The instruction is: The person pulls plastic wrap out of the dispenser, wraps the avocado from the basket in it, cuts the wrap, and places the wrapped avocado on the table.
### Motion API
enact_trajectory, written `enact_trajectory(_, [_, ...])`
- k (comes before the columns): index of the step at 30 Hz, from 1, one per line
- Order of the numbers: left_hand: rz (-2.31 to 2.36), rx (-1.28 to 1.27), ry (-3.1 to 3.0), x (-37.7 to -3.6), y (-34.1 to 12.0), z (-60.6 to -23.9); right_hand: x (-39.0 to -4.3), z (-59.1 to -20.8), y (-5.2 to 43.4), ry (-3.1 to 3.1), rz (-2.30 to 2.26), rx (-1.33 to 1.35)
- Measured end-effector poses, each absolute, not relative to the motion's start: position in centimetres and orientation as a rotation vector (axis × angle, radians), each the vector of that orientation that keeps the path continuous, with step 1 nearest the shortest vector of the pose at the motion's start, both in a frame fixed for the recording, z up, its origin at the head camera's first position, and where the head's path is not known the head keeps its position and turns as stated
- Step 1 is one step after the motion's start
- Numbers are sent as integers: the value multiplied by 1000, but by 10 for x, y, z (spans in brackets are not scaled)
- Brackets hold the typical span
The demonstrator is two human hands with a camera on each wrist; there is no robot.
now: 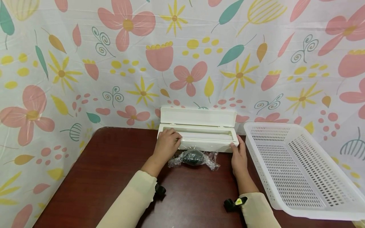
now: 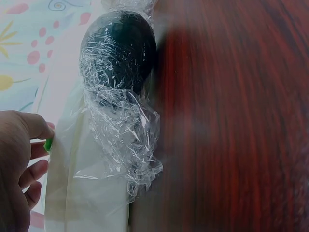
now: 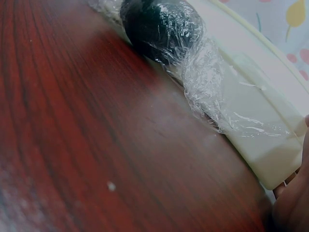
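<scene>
A white cling film dispenser (image 1: 205, 146) lies at the back of the table with its lid (image 1: 198, 116) raised and a film roll (image 1: 206, 136) inside. My left hand (image 1: 167, 141) is over its left end. In the left wrist view, the fingertips pinch a small green slider (image 2: 48, 144) at the dispenser's edge. My right hand (image 1: 239, 155) grips the right end, thumb on the front rim and fingers along the side. In front of the dispenser sits a dark green oval thing (image 1: 193, 157), wrapped in crumpled clear film (image 2: 123, 130) gathered at both ends.
A white perforated plastic basket (image 1: 258, 172) stands on the right, close beside the right hand. The dark red wooden table (image 1: 108, 177) runs back to a flower-printed cloth (image 1: 188, 47). Black straps (image 1: 160, 190) are at both wrists.
</scene>
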State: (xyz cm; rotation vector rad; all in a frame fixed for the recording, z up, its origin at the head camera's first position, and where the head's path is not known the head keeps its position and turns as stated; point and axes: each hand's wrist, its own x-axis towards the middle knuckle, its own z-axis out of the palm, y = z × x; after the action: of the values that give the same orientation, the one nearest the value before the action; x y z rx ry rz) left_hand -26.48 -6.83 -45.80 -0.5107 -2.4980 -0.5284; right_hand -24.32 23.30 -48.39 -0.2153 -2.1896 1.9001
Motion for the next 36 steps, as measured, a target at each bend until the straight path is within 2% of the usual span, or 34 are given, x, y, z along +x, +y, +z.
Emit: enact_trajectory(36, [-548, -549, -2489, -266, -79, -458, -242, -484, 233, -2197, 1894, -221])
